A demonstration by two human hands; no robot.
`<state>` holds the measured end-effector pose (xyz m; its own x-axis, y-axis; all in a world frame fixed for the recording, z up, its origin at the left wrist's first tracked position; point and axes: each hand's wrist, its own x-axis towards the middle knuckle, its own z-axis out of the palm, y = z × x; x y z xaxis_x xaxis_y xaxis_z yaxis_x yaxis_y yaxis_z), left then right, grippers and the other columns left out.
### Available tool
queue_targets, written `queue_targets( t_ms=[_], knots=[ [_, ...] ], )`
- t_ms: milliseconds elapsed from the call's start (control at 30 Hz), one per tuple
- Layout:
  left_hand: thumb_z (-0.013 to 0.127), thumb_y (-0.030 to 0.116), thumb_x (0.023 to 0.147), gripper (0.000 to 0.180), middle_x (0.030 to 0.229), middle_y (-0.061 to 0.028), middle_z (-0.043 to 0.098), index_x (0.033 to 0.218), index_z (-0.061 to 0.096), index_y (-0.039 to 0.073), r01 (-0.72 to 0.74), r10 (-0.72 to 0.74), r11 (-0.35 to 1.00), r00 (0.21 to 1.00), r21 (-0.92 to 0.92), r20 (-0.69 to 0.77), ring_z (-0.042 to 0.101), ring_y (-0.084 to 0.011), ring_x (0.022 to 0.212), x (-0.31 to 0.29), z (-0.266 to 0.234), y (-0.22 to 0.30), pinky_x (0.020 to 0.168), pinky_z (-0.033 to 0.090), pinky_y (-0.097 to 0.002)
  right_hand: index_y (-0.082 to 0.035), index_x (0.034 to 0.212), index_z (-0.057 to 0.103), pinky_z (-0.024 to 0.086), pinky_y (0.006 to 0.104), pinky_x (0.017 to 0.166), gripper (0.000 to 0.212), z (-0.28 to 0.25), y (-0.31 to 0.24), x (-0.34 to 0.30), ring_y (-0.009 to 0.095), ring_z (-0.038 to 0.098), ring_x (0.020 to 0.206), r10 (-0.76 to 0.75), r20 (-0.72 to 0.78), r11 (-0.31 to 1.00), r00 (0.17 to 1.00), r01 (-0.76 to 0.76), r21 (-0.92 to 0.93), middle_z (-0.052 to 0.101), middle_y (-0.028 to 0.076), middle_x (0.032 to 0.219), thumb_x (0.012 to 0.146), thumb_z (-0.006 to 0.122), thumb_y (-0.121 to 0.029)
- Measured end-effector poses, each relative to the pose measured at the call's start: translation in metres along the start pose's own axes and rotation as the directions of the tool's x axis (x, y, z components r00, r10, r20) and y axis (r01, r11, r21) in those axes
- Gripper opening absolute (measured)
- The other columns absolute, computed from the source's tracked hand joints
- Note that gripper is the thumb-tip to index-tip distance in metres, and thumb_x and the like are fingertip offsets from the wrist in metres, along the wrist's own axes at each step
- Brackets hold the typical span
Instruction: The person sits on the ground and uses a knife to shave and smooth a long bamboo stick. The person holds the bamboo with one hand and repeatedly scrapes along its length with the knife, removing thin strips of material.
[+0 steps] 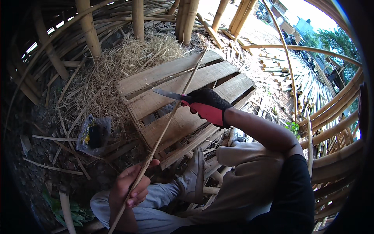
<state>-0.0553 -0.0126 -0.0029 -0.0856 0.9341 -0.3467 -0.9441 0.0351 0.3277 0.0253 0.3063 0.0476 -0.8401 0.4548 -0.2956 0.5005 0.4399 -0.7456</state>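
My bare left hand [130, 186] is closed around the lower part of a long, thin bamboo strip [163, 134]. The strip slants up and away across a slatted wooden pallet [156, 80], its far end reaching the pallet's back edge. My right hand [206, 105], in a black and red glove, is wrapped around a knife whose handle is mostly hidden in the glove. The knife's blade [167, 94] points left and lies across the strip near its middle. Whether the edge touches the strip cannot be made out.
A heap of pale shavings [117, 64] lies left of the pallet. Beside it sits a clear plastic bag [93, 134] with something dark and yellow inside. Bamboo posts [89, 29] stand behind, and cut bamboo poles [307, 91] lie at the right. My shoe [191, 179] is near the pallet.
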Motion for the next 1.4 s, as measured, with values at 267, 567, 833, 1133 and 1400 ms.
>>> queue_targets(
  t_ms=[267,567,833,1133,1400],
  knots=[
    [0.028,0.03,0.107,0.029,0.044,0.0022,0.036,0.101,0.042,0.006,0.035,-0.041,0.994,0.997,0.107,0.059,0.032,-0.006,0.026,-0.008,0.002,0.001,0.025,0.022,-0.0204,-0.008,0.085,0.071,0.038,0.03,0.051,0.037,0.001,0.015,0.014,0.011,0.047,0.055,-0.051,-0.062,0.996,0.997,0.046,-0.076,0.054,0.002,0.065,0.095,0.054,-0.039],
    [0.022,0.024,0.107,0.026,0.046,-0.0068,0.042,0.105,0.037,0.003,0.093,-0.077,0.992,0.984,-0.09,0.161,0.043,-0.0128,0.027,-0.003,-0.011,-0.002,0.023,0.025,-0.0222,-0.005,0.083,0.067,0.032,0.028,0.046,0.055,-0.001,0.004,0.002,0.009,0.04,0.048,0.142,0.237,0.987,0.961,-0.156,0.038,0.045,-0.001,0.06,0.094,0.051,-0.057],
    [0.029,0.023,0.106,0.021,0.044,0.0016,0.036,0.101,0.041,0.007,0.07,-0.072,0.997,0.993,0.033,0.092,0.032,-0.006,0.026,-0.008,0.0,0.0,0.025,0.019,-0.0196,-0.007,0.08,0.066,0.031,0.0283,0.044,0.05,0.006,-0.005,-0.004,0.009,0.039,0.046,0.185,0.219,0.975,0.958,-0.206,0.079,0.045,-0.002,0.057,0.094,0.052,-0.053],
    [0.023,0.019,0.105,0.02,0.048,-0.0072,0.044,0.106,0.035,0.003,0.107,-0.057,0.967,0.975,-0.232,0.213,0.044,-0.0127,0.028,0.0,-0.014,-0.006,0.023,0.026,-0.0221,-0.006,0.086,0.068,0.041,0.0322,0.051,0.046,0.019,-0.023,-0.022,0.015,0.048,0.053,0.079,0.269,0.989,0.96,-0.042,-0.139,0.049,0.004,0.063,0.093,0.049,-0.047],
    [0.025,0.027,0.107,0.026,0.044,0.0002,0.038,0.102,0.04,0.006,0.106,-0.089,0.99,0.982,-0.096,0.167,0.036,-0.0078,0.025,0.002,-0.006,-0.002,0.024,0.023,-0.0202,-0.005,0.088,0.067,0.043,0.0332,0.054,0.061,0.024,-0.029,-0.031,0.014,0.051,0.056,0.158,0.248,0.985,0.956,-0.137,-0.101,0.05,0.007,0.065,0.092,0.045,-0.061]
  ],
)
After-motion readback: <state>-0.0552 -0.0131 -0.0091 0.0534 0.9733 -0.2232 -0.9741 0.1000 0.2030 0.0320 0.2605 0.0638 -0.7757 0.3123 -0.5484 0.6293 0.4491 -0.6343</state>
